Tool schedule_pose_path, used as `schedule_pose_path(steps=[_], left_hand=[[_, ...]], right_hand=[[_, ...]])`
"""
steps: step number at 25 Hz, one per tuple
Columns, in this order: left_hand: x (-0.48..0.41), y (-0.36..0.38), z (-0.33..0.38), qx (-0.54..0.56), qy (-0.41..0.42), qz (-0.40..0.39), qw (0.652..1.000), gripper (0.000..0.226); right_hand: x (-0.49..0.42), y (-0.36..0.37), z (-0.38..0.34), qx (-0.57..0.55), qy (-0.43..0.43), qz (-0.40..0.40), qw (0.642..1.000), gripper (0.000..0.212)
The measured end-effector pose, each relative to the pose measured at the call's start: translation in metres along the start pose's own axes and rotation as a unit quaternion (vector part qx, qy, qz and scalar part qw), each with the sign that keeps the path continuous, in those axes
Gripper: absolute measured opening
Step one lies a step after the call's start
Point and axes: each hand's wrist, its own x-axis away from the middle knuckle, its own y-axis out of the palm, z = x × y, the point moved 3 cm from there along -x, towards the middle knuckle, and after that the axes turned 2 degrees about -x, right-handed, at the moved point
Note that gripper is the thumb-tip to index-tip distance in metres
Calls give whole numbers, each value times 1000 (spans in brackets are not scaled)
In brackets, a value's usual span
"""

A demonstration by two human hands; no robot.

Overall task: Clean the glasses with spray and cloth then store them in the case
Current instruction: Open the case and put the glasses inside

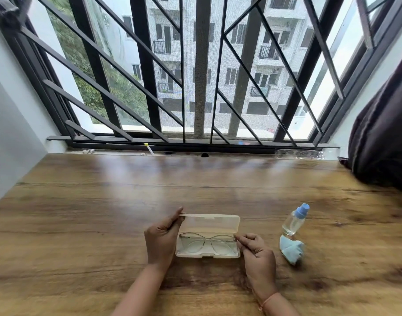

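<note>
Thin orange thread circles the right wrist at the bottom edge. Just beyond, the right hand pinches the right hinge end of the clear-framed round-lens glasses, its other fingers curled. The glasses lie lens-up in the base of the translucent cream plastic case, which stands open on the brown wood-grain bench. The left hand grips the left end of the raised lid between thumb and fingers. To the right of the case, apart from it, a crumpled pale blue cloth sits just in front of a small clear spray bottle with a blue cap. Farther back, a dark metal window grille and a dark curtain at right.
</note>
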Motion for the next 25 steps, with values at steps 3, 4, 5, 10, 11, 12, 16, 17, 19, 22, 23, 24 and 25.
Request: schedule_pose_path(steps=[3, 4, 5, 10, 11, 12, 16, 17, 19, 22, 23, 24, 25], left_hand=[[0, 0, 1, 0, -2, 5, 1000, 38], [0, 0, 1, 0, -4, 6, 1000, 38], [0, 0, 1, 1, -6, 6, 1000, 38], [0, 0, 3, 4, -18, 4, 1000, 38], [0, 0, 4, 4, -19, 3, 1000, 37], [0, 0, 5, 3, -17, 3, 1000, 36], [1, -1, 8, 3, -26, 4, 1000, 36], [1, -1, 8, 3, -27, 5, 1000, 36], [2, -1, 8, 3, -31, 4, 999, 37], [1, 0, 7, 16, -58, -11, 998, 36], [1, 0, 6, 21, -66, -23, 997, 35], [2, 0, 7, 23, -73, -36, 996, 34], [2, 1, 7, 23, -78, -48, 995, 35]], right_hand=[[-1, 0, 0, 15, 0, -13, 1000, 29], [-1, 0, 0, 17, 2, -14, 1000, 26], [-1, 1, 0, 18, 3, -14, 1000, 25], [-1, -1, 2, 23, -7, 6, 1000, 33], [0, -1, 2, 26, -8, 10, 1000, 34], [0, -1, 3, 28, -7, 14, 999, 35], [1, -1, 2, 21, -10, 25, 999, 35], [1, -2, 2, 19, -11, 28, 999, 33], [1, -3, 2, 19, 0, 40, 999, 29], [1, -3, 2, 38, 14, 52, 998, 25], [1, -3, 1, 43, 18, 53, 998, 24], [1, -3, 0, 47, 21, 55, 997, 23], [1, -3, 0, 51, 22, 57, 997, 22]])
